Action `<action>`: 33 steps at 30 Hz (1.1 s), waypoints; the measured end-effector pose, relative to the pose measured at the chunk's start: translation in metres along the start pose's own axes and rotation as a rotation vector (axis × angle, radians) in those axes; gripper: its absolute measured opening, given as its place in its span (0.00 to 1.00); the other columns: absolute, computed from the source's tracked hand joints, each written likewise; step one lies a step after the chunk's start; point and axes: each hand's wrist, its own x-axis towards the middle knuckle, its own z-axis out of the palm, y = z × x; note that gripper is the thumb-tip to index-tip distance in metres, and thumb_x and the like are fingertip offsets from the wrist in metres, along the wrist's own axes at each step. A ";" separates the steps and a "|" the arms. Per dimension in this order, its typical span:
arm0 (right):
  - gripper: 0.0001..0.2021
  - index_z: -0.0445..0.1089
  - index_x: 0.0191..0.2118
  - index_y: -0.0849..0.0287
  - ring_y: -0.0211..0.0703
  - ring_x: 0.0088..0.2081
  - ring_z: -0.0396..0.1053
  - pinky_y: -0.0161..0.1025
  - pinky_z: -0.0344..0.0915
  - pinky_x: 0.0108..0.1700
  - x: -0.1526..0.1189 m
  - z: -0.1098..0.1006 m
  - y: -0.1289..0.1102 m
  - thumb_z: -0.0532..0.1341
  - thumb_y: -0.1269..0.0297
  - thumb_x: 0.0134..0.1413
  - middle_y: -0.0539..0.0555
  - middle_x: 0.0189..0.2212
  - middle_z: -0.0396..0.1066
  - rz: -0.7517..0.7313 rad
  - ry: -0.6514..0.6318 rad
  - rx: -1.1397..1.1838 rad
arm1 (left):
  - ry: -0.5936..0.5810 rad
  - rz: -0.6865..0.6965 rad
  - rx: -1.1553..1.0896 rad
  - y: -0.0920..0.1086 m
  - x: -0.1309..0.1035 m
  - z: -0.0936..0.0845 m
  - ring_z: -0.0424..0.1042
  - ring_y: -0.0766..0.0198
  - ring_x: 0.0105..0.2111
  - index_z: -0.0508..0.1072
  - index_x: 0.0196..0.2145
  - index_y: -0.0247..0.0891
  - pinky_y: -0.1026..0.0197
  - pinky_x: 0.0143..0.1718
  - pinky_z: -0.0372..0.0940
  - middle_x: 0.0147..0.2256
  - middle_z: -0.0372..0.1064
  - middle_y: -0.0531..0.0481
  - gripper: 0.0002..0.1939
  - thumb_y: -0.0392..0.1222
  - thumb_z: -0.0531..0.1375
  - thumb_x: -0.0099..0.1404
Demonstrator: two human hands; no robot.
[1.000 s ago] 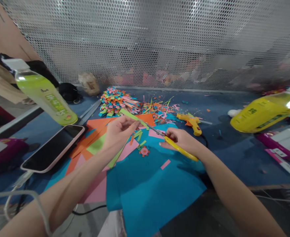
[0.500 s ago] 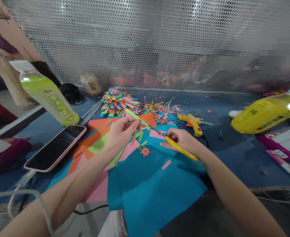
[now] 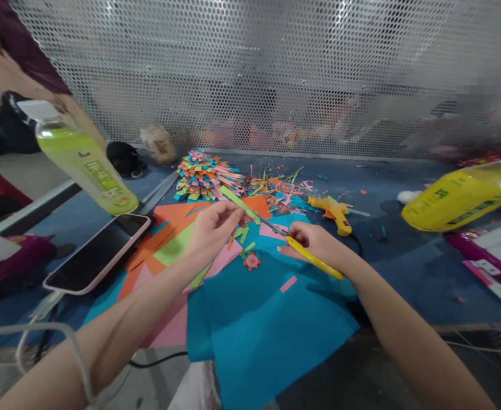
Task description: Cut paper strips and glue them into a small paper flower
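My left hand (image 3: 216,225) pinches a light green paper strip (image 3: 232,197) whose upper end sticks out past the fingers. In my right hand (image 3: 312,242) is a pair of yellow-handled scissors (image 3: 314,263), with the blades pointing left at the strip near my left fingertips. Whether the blades touch the strip I cannot tell. Below the hands, short green strips (image 3: 242,233) and a small orange-and-pink paper flower (image 3: 251,261) lie on blue paper (image 3: 271,324). A pink paper piece (image 3: 288,284) rests there too.
A multicoloured paper cone (image 3: 201,176) and paper scraps (image 3: 276,191) stand behind. A yellow glue gun (image 3: 333,213) lies to the right. A phone (image 3: 99,253) and a green bottle (image 3: 82,159) are left, a yellow bottle (image 3: 459,196) right. A person stands at far left.
Both hands keep nearly the same pose, with the strip and scissors still held. The view has shifted slightly. The person at the far left has moved nearer to the table.
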 end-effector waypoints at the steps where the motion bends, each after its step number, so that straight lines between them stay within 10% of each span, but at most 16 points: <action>1: 0.17 0.55 0.25 0.57 0.33 0.23 0.49 0.34 0.47 0.24 0.000 0.000 0.000 0.64 0.55 0.41 0.44 0.19 0.51 -0.001 -0.001 0.000 | -0.004 0.008 0.006 0.000 0.000 0.000 0.68 0.68 0.25 0.70 0.28 0.36 0.66 0.23 0.60 0.26 0.71 0.50 0.10 0.46 0.58 0.60; 33: 0.18 0.56 0.25 0.57 0.33 0.22 0.50 0.33 0.47 0.23 -0.001 0.002 -0.002 0.63 0.51 0.41 0.45 0.18 0.54 -0.025 0.042 -0.005 | -0.073 -0.038 0.052 0.007 -0.004 0.002 0.66 0.71 0.23 0.69 0.28 0.35 0.68 0.23 0.61 0.27 0.73 0.50 0.12 0.48 0.57 0.60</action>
